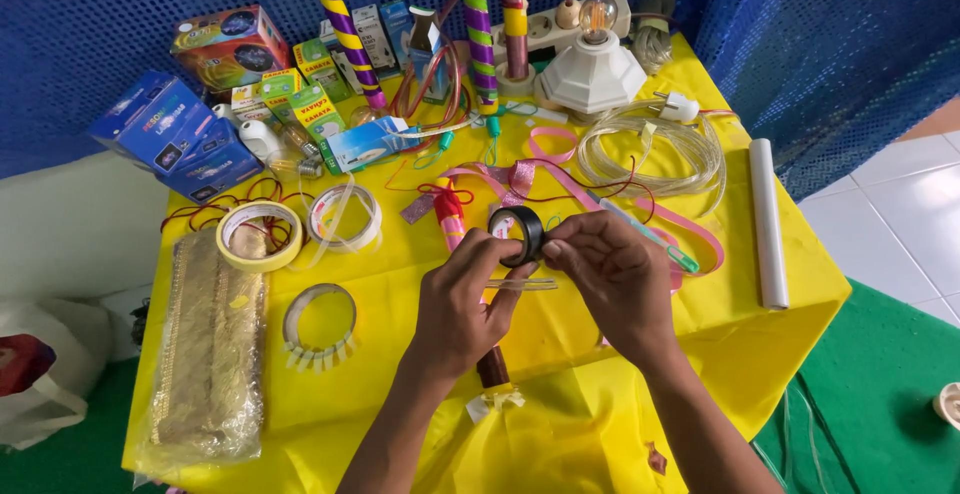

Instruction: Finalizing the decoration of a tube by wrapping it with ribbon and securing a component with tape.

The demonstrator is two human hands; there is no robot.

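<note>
Front cloth (560,424) free; tape rolls (260,235), cable (650,149) crowd rear.

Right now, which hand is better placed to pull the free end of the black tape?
The right hand, probably. Its fingertips pinch at the edge of the black tape roll, while the left hand grips the roll from below and steadies it.

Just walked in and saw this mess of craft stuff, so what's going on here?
A person holds a roll of black tape in the left hand, while the right hand pinches at its edge. Below lie a yellow table, other tape rolls, pink ribbon, coiled clear cable and a lit bulb.
</note>
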